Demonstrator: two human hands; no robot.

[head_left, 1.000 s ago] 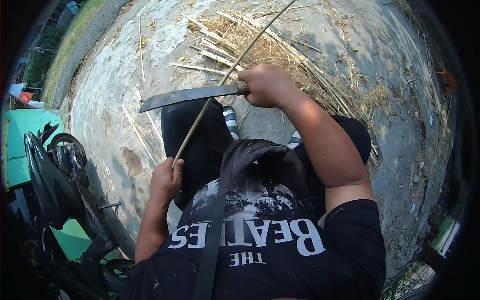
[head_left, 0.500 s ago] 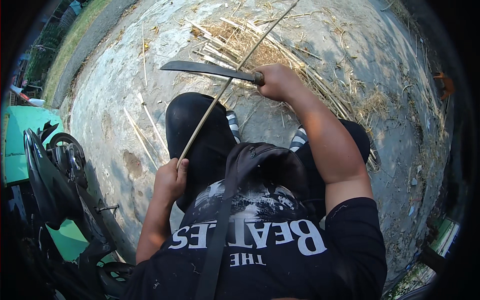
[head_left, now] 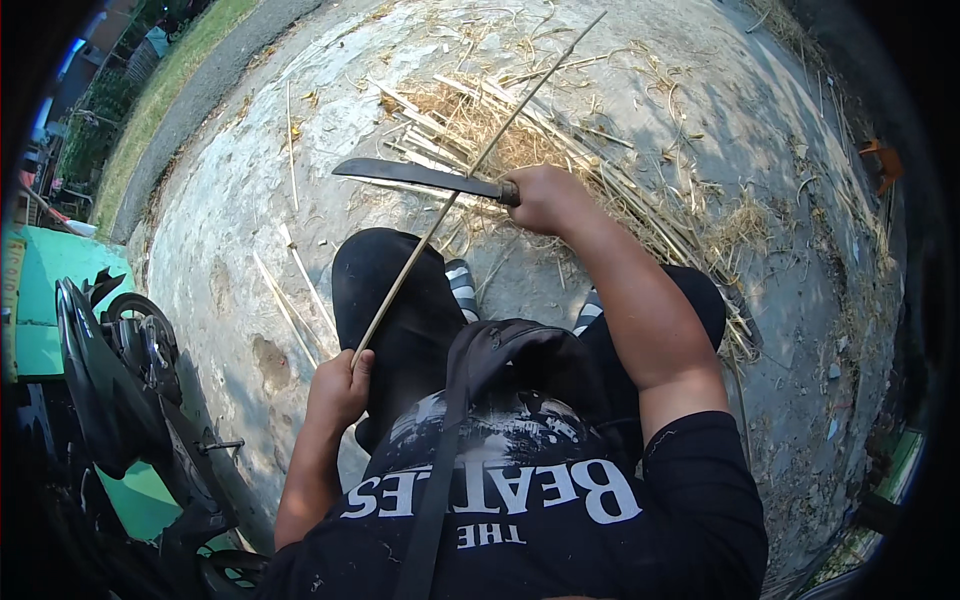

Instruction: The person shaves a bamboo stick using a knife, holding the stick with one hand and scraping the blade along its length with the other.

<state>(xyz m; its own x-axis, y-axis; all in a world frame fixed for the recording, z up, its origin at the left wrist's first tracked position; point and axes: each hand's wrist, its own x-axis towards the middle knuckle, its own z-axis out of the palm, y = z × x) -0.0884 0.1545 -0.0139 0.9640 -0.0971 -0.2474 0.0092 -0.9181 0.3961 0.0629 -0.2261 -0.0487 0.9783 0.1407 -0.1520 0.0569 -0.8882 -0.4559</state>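
Observation:
A long thin bamboo strip (head_left: 405, 265) slants up and away from my lap, passing over my left knee. Its near end is pinched in my left hand (head_left: 340, 388), thumb on top. My right hand (head_left: 547, 200) is wrapped round the short handle of a machete (head_left: 420, 177), held ahead of my knees. The dark blade points left and crosses the strip at about mid-length. Whether the edge bites into the strip or only rests against it, I cannot tell.
Beyond my feet lies a heap of split bamboo strips (head_left: 620, 190) with curly shavings (head_left: 510, 135). A few loose strips (head_left: 290, 300) lie on the concrete ground (head_left: 225, 240) at left. A dark motorcycle (head_left: 115, 385) stands at far left. An orange object (head_left: 882, 165) sits at far right.
The whole view has tilted slightly, so ground, knees and hands sit lower and the strip's far tip now shows. Both grips stay the same, and the blade crosses the strip at nearly the same place.

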